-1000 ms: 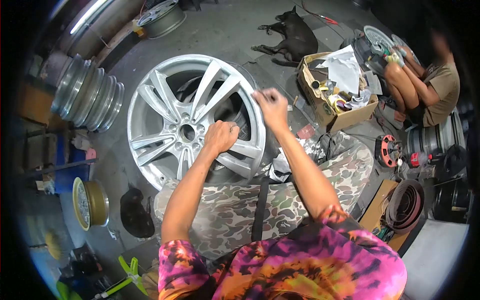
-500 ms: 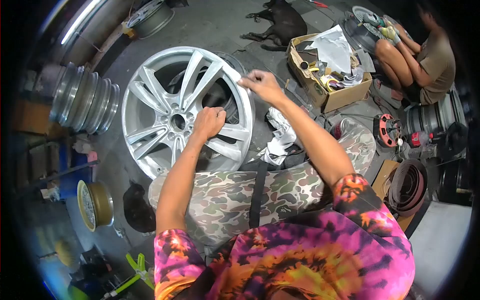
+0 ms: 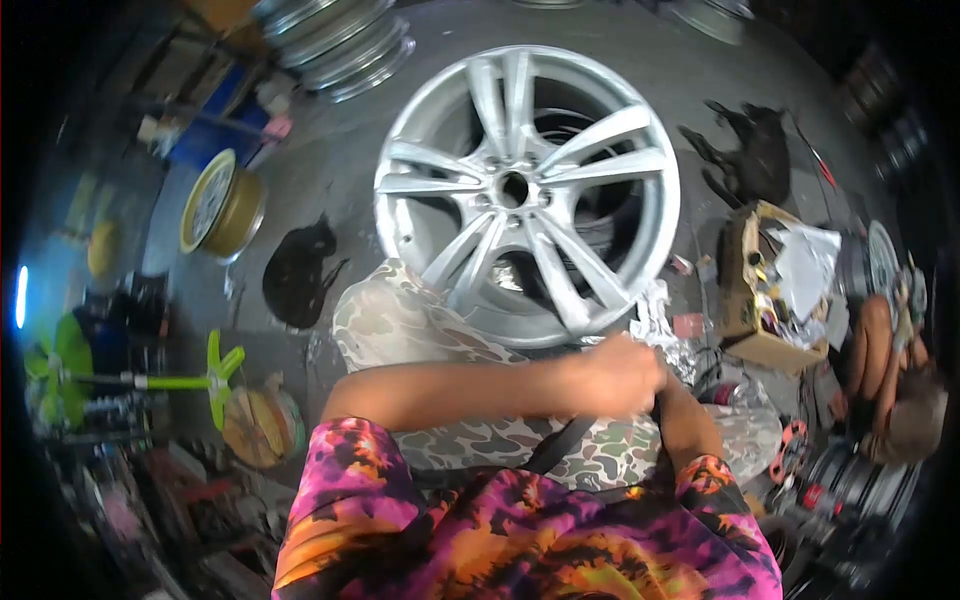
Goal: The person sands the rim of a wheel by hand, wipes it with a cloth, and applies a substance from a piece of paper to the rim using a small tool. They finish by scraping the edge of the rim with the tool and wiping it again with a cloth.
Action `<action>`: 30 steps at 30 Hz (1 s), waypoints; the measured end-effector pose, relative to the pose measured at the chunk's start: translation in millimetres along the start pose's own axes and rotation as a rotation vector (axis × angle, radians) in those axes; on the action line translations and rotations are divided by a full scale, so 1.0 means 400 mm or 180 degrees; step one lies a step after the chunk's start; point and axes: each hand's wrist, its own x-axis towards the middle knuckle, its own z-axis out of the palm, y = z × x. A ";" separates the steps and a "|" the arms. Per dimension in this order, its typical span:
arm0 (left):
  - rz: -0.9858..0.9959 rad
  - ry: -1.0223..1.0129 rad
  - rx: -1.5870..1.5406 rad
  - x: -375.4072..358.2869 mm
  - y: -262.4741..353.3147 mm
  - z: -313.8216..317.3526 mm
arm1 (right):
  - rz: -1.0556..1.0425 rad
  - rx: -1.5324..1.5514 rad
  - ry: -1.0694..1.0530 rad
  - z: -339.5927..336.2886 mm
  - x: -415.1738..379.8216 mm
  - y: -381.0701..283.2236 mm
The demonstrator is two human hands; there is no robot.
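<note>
A silver multi-spoke alloy wheel (image 3: 610,128) leans in front of my knees, its face toward me. My camouflage trousers (image 3: 400,320) touch its lower rim. My left arm reaches across my lap, and my left hand (image 3: 625,375) is curled into a fist just below the wheel's lower right rim, blurred by motion. My right hand is hidden behind the left one; only its forearm (image 3: 692,428) shows. A crumpled silver sheet (image 3: 655,305) lies just beyond the hands. Neither hand touches the wheel.
A cardboard box (image 3: 745,290) of scraps stands to the right, with another person (image 3: 890,385) crouched beyond it. Two dark dogs (image 3: 300,270) (image 3: 750,150) lie on the floor. A gold rim (image 3: 220,205), stacked rims (image 3: 340,35) and a green stand (image 3: 190,380) are on the left.
My head has swung left, so the wheel now sits centre. Both hands left the wheel: the left let go of the spoke, the right dropped from the rim, and they meet at my lap.
</note>
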 end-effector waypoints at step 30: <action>-0.0138 -0.0498 0.0513 -0.136 -0.045 0.051 | -0.1584 0.0112 0.4093 -0.909 -0.403 -0.539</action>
